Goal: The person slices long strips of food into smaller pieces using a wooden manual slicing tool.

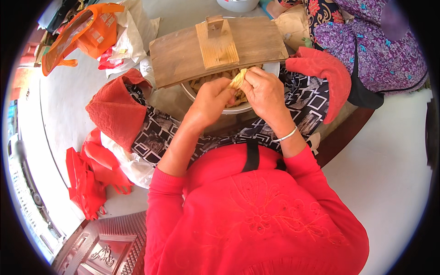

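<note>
My left hand point(208, 101) and my right hand point(266, 93) are close together above a white basin point(239, 109). Both are closed on a twisted yellowish bundle point(237, 79) that looks like a pickled vegetable, its strands wound between my fingers. Many similar yellow-brown pieces point(200, 83) lie in the basin under my hands. A wooden board point(176, 56) spans the far part of the basin, just beyond my fingertips, with a lighter wooden block point(222, 49) on top. The board hides part of the basin's contents.
Red cloths point(115, 106) cover my knees on either side of the basin. Orange point(97, 35) and red bags point(85, 181) lie on the floor at the left. Another person in purple flowered clothing point(366, 59) sits at the far right. A pale bowl point(238, 5) stands beyond the board.
</note>
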Demonstrator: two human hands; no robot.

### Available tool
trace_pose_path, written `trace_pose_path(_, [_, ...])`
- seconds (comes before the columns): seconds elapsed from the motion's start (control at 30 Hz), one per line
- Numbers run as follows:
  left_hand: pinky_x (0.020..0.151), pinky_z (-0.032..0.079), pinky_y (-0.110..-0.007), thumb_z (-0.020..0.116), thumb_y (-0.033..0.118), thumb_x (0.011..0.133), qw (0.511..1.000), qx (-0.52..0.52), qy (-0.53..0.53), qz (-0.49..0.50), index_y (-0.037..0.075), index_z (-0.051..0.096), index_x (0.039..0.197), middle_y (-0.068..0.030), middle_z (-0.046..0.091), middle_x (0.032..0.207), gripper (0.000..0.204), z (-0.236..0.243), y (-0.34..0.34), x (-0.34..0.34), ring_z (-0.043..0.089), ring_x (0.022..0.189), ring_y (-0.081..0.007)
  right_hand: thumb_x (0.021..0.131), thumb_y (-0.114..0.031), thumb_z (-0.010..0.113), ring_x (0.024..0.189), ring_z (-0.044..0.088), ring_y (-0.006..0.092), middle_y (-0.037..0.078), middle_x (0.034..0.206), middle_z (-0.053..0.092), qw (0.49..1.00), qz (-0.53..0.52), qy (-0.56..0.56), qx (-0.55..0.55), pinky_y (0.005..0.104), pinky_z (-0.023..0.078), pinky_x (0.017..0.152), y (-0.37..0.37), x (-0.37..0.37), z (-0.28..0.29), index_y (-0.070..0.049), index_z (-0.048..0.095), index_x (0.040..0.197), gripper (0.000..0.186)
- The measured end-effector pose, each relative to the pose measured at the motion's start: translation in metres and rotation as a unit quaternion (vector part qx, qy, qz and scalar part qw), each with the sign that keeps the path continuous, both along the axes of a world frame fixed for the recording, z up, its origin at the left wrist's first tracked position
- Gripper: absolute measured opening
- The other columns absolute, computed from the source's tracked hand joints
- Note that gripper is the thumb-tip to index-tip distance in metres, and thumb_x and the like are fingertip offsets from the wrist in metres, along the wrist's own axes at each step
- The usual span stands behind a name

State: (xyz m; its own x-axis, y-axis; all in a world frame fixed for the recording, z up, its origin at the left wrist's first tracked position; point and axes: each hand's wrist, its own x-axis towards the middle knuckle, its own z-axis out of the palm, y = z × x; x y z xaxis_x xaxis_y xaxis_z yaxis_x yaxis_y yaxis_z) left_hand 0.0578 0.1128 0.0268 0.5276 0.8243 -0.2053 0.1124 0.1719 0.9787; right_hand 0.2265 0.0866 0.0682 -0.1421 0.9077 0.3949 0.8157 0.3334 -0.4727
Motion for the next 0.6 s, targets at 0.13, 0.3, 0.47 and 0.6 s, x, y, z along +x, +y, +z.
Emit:
trace_pose_path(0.13, [0.051,0.036,-0.021,0.057,0.015,0.094,0.955,-0.252,-0.144,-0.057,0.004,0.063,0.093,-0.0028,0.058,0.072,0.013,0.005,-0.010,-0.006,0.047,0.056,-0.0080,0.090,-0.016,0.061,0.062,0.060,0.0201,0.004,0.076,0.063,0.985,0.046,0.167,0.013,0.0291,0.047,0.054,-0.001,-0.009,-0.015,-0.008,0.068,0.111,0.023])
trace_pose_path(0.3, [0.049,0.037,-0.025,0.058,0.017,0.093,0.897,-0.358,-0.257,-0.034,0.003,0.062,0.090,-0.0084,0.059,0.077,0.015,0.007,-0.023,-0.002,0.050,0.054,-0.0133,0.099,-0.015,0.051,0.068,0.053,0.0028,0.000,0.105,0.062,0.730,0.073,0.576,-0.362,0.0171,0.043,0.055,-0.007,-0.001,-0.044,-0.003,0.062,0.122,0.028])
trace_pose_path(0.47, [0.048,0.039,-0.024,0.058,0.018,0.093,0.915,-0.355,-0.190,-0.018,0.002,0.062,0.088,-0.0043,0.059,0.072,0.018,0.001,-0.020,-0.016,0.051,0.053,-0.0111,0.090,-0.014,0.061,0.074,0.060,0.0127,0.000,0.094,0.064,0.971,0.098,0.212,-0.046,0.0282,0.046,0.063,0.001,-0.021,-0.013,-0.006,0.069,0.103,0.017])
trace_pose_path(0.6, [0.051,0.039,-0.021,0.056,0.014,0.094,0.975,-0.222,-0.009,-0.023,0.004,0.066,0.085,-0.0013,0.060,0.076,0.016,0.005,-0.013,-0.026,0.053,0.056,-0.0099,0.079,-0.014,0.069,0.075,0.059,0.0264,0.005,0.085,0.062,0.993,0.111,-0.018,0.024,0.0371,0.042,0.071,0.000,-0.015,0.007,-0.005,0.063,0.077,0.011])
